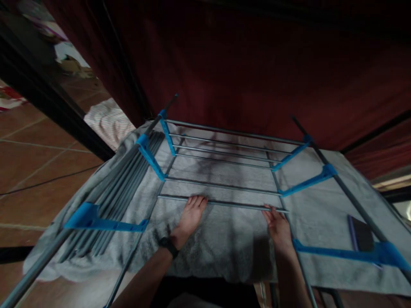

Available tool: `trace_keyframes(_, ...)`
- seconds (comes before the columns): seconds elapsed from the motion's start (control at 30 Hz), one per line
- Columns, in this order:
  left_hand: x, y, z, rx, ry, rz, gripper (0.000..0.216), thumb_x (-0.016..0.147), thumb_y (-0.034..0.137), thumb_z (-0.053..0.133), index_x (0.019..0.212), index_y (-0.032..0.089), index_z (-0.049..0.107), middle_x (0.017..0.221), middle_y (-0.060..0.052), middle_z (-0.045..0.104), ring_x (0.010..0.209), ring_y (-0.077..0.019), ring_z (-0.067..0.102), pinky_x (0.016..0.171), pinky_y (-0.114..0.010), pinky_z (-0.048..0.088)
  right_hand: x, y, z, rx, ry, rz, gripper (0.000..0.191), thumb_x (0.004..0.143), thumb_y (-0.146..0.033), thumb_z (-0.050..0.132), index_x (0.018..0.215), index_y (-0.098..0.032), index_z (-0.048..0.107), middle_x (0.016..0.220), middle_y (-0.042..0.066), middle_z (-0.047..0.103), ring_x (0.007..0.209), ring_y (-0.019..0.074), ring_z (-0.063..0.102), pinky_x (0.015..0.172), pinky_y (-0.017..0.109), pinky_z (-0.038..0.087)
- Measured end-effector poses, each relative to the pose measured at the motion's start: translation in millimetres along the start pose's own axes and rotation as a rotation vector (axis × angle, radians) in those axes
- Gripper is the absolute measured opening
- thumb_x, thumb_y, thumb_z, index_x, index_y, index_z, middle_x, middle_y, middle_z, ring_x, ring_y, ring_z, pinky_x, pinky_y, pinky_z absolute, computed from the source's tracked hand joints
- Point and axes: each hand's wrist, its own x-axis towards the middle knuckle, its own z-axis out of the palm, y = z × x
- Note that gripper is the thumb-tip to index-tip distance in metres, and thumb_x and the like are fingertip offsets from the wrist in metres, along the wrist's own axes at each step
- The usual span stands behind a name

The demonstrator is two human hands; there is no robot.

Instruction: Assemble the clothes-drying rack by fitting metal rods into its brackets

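Observation:
A metal drying rack (224, 162) with grey rods and blue plastic brackets stands in front of me. A grey towel (221, 239) lies spread under its rods. My left hand (191, 216) lies flat on the towel with the fingers stretched out to the nearest rod (234, 204). It wears a black watch at the wrist. My right hand (278, 226) also lies on the towel, its fingertips touching the same rod near its right end. Neither hand holds anything.
The rack's left wing (105, 201) and right wing (349, 214) slope down at the sides. A dark flat object (361, 233) lies on the towel at the right. A dark red curtain (257, 64) hangs behind. Brown floor tiles (35, 171) lie to the left.

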Motion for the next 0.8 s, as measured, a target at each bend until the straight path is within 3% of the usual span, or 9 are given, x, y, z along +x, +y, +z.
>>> trace_keyframes(0.1,0.0,-6.1,4.4,-0.027,0.028,0.001,0.056,0.107,0.000,0.051,0.149,0.021,0.082,0.139,-0.014,0.087,0.132,-0.0323,0.080,0.122,-0.051,0.064,-3.5,-1.2,5.6,0.090,0.106,0.066,0.028,0.078,-0.029,0.101,0.089,-0.027,0.075,0.097,0.002,0.089,0.090,0.0205,0.089,0.088,0.032,0.077)
trace_keyframes(0.3,0.1,-11.5,5.9,-0.067,0.048,0.011,0.055,0.107,0.003,0.050,0.148,0.020,0.083,0.138,-0.016,0.088,0.132,-0.0341,0.081,0.123,-0.053,0.064,-12.0,-7.9,19.5,0.134,0.175,0.133,0.019,0.081,-0.026,0.095,0.085,-0.028,0.077,0.091,0.002,0.088,0.086,0.0229,0.087,0.096,0.039,0.078)
trace_keyframes(0.8,7.0,-7.9,-10.0,-0.116,0.061,0.018,0.040,0.116,0.016,0.050,0.135,0.023,0.085,0.123,-0.014,0.089,0.118,-0.0341,0.082,0.111,-0.049,0.064,-17.5,-11.2,27.2,0.089,0.155,0.112,0.045,0.076,-0.037,0.110,0.084,-0.029,0.067,0.077,-0.005,0.077,0.071,0.0187,0.080,0.086,0.034,0.075)
